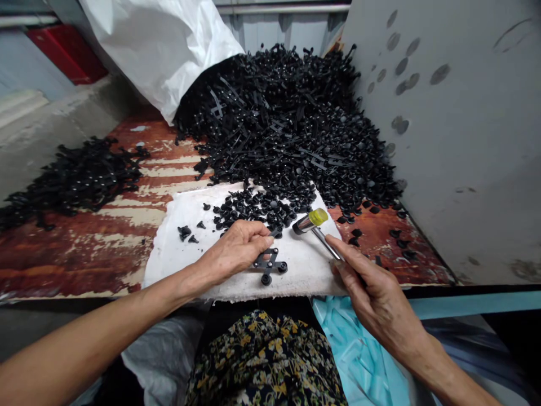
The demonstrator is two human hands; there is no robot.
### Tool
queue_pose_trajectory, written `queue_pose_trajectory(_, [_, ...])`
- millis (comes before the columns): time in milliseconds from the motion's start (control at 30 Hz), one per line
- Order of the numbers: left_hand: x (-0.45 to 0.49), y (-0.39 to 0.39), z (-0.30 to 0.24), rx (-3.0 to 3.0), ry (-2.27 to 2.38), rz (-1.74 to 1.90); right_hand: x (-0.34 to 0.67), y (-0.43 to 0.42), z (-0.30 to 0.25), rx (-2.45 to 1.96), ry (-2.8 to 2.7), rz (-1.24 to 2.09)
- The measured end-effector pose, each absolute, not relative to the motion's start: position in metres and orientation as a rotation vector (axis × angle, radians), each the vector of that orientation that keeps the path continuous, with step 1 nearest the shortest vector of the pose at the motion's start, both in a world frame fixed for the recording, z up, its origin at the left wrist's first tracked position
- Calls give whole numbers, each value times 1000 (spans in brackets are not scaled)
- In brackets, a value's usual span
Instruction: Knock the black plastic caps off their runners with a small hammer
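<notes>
My left hand (243,248) is closed on a black folding linkage (270,264), its crossed flat bars joined by pivots and ending in round black caps. The linkage sits just over a white cloth (177,217). In my right hand (372,282) is a small mallet (327,243) with a metal handle, one yellow face and one black face. Its head is above the right part of the cloth, apart from the linkage. Behind both hands lie loose black caps (253,208) with short stems, and a few stand off to the left on the cloth.
A large heap of black parts (287,113) spills from a white sack (164,45) at the back. Another pile of black pieces (80,175) lies on the left of the worn red table (156,175). A grey panel (456,141) borders the right side.
</notes>
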State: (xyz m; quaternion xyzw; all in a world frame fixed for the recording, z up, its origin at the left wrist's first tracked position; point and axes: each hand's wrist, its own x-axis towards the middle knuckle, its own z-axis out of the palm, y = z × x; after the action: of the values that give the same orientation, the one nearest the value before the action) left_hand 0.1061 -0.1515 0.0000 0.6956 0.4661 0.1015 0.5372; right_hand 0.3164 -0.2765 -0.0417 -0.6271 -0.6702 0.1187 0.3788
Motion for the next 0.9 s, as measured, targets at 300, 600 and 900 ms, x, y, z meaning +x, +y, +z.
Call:
queue_pose_trajectory(300, [108,-146,6,1776,1186,153,318,-278,-42,-1608,-1755,275])
queue_pose_trajectory(600, [105,-142,3,1901,1141,202,306,-273,-27,-1490,-1890,168])
queue_pose_trajectory(900, [105,-140,3,1931,1154,185,297,-270,-10,-1450,-1994,57])
